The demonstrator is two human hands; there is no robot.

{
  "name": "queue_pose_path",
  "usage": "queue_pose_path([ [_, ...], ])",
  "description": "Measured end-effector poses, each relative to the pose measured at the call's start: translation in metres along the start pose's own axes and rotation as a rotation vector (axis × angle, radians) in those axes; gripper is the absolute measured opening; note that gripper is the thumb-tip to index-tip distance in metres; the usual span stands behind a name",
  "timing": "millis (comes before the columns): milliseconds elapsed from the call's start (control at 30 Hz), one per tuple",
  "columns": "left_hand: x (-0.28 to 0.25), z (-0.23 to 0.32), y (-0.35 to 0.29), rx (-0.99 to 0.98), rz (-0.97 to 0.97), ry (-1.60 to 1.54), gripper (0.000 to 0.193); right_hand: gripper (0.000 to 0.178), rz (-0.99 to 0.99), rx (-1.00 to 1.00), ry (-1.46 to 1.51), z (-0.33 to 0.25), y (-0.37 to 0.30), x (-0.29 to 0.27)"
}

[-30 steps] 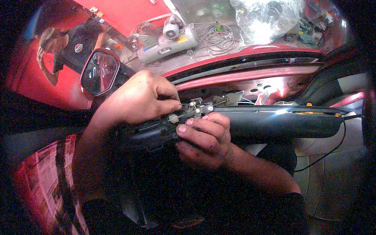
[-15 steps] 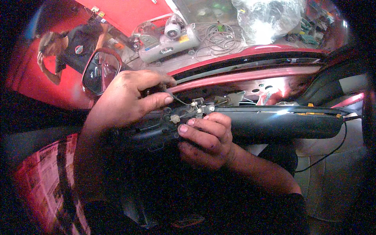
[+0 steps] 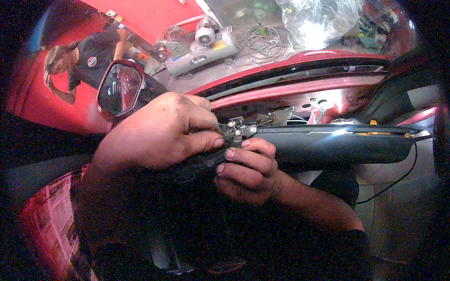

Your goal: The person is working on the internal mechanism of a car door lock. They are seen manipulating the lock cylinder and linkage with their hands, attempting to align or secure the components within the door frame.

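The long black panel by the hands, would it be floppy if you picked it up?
Probably stiff: the black panel stretches out without sagging. It's likely awkward, being long, and might tug the black cord hanging near its end.

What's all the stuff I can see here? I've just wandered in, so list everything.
Mechanism: one, silvery and white, centre
Housing: one, black, below and left of the mechanism
Padded panel: one, black, right of centre
Metal door edge: one, red, above the panel
Side mirror: one, dark, upper left
Compressor: one, grey, top
Hose: coiled, count unclear, grey, right of the compressor
Plastic sheeting: count unclear, clear, top right
Cable: one, black, right
Seat: one, pale, lower right
Printed sheets: count unclear, pinkish, lower left
Other person: one, dark top, upper left
Left hand: one, bare, left of the mechanism
Right hand: one, bare, below the mechanism
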State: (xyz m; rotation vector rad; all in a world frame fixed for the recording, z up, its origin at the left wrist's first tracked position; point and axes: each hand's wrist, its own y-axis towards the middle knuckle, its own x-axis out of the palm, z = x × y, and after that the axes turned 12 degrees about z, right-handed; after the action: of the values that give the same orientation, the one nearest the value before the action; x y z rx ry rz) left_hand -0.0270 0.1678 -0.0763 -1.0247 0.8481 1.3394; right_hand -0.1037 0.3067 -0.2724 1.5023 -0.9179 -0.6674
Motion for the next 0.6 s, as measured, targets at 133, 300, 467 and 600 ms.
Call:
queue_pose_path([
  [133,0.007,0.003,0.002,0.097,0.09,0.16,0.013,0.029,0.016,0.048,0.011,-0.001,-0.008,0.003],
  [300,0.007,0.005,0.016,0.105,-0.001,0.272,0.021,0.026,0.051,0.02,0.032,0.001,-0.004,0.005],
  [467,0.004,0.005,0.013,0.041,-0.058,0.273,0.024,0.024,0.059,0.01,0.035,0.0,-0.003,0.007],
  [600,0.002,0.004,0.017,0.031,-0.125,0.194,0.023,0.028,0.079,0.042,0.046,0.0,0.0,0.004],
])
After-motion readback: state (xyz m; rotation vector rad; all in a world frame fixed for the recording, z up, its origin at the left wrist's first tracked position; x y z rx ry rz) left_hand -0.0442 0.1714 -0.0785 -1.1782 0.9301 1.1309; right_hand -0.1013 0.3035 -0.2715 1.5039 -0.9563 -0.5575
